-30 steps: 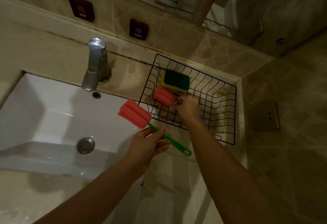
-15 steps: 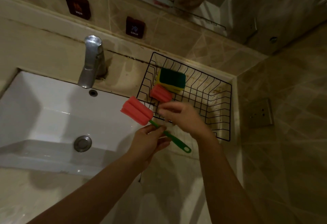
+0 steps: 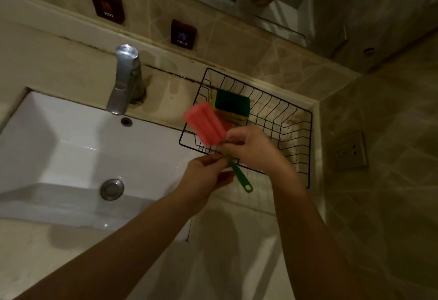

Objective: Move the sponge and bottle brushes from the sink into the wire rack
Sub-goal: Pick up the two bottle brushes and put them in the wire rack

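A bottle brush with a pink foam head (image 3: 204, 123) and a green handle (image 3: 240, 176) hangs over the left edge of the black wire rack (image 3: 297, 148). My right hand (image 3: 251, 149) grips the handle just under the foam head. My left hand (image 3: 206, 175) pinches the same handle a little lower. Inside the rack lies a green-and-yellow sponge (image 3: 232, 105). A sliver of a second pink brush head (image 3: 228, 124) shows behind the held one; the rest is hidden by my hands.
A white sink (image 3: 59, 157) with a metal drain (image 3: 111, 189) lies left of the rack. A chrome tap (image 3: 124, 79) stands behind it. HOT (image 3: 107, 5) and COLD (image 3: 183, 34) plates sit on the tiled wall. A wall socket (image 3: 349, 150) is at right.
My right hand let go of the first brush in the rack and came back to take the green-handled brush. That brush moved right, over the rack's edge.
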`<state>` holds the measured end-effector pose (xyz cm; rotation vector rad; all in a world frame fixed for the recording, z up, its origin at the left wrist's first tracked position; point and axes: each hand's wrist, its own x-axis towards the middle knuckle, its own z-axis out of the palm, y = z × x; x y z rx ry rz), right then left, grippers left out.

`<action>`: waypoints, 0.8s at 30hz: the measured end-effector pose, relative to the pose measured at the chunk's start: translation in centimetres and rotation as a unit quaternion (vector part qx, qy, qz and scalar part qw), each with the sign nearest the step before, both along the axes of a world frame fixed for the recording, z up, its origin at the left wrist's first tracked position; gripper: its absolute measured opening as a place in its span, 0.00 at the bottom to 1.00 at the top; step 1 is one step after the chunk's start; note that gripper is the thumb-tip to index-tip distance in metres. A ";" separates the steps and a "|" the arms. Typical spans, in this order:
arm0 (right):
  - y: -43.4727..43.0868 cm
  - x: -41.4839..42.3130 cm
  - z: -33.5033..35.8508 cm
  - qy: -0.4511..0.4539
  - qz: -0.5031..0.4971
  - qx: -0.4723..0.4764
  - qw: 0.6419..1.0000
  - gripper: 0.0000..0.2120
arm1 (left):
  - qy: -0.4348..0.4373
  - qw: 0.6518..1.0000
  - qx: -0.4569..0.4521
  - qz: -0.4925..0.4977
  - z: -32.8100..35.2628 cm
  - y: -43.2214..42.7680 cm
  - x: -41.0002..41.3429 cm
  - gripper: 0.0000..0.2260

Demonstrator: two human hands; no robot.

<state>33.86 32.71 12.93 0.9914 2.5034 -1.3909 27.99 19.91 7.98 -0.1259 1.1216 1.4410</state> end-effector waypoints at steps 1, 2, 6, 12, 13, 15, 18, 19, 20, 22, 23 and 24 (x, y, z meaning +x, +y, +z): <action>0.4 -0.1 0.2 0.012 -0.017 0.017 1.000 0.04 | -0.004 1.000 -0.015 0.014 -0.2 0.1 -0.2 0.09; 0.8 -0.2 0.3 0.020 -0.030 0.044 0.998 0.05 | -0.007 0.999 -0.032 0.027 -0.4 0.2 -0.4 0.09; 2.1 -0.3 -0.6 0.026 -0.050 0.144 0.988 0.05 | -0.035 0.993 -0.090 0.065 -1.6 0.1 -1.4 0.10; 3.2 -0.1 -5.5 -0.115 0.029 0.236 0.964 0.03 | -0.066 0.985 -0.120 0.106 -2.2 0.7 -2.7 0.13; 3.2 0.0 -6.4 -0.139 0.033 0.234 0.962 0.03 | -0.065 0.985 -0.120 0.104 -2.3 0.8 -2.8 0.14; 3.2 0.0 -7.8 -0.183 0.049 0.225 0.956 0.05 | -0.065 0.986 -0.118 0.099 -2.5 1.0 -2.8 0.15; 3.6 -0.4 -9.0 -0.215 0.069 0.246 0.942 0.07 | -0.065 0.987 -0.112 0.097 -2.9 1.2 -2.9 0.11; 3.7 -0.6 -9.2 -0.213 0.059 0.240 0.945 0.06 | -0.063 0.987 -0.110 0.097 -3.1 1.3 -2.9 0.09; 3.8 -0.6 -9.5 -0.206 0.048 0.232 0.949 0.06 | -0.060 0.988 -0.109 0.097 -3.2 1.3 -2.9 0.07; 4.1 -0.5 -9.9 -0.179 0.035 0.233 0.955 0.06 | -0.049 0.988 -0.110 0.093 -3.5 1.5 -2.9 0.04; 4.3 -0.5 -10.0 -0.170 0.030 0.233 0.957 0.06 | -0.043 0.989 -0.111 0.092 -3.6 1.5 -2.9 0.03; 4.4 -0.5 -10.0 -0.164 0.022 0.227 0.960 0.06 | -0.039 0.989 -0.111 0.093 -3.7 1.6 -2.9 0.03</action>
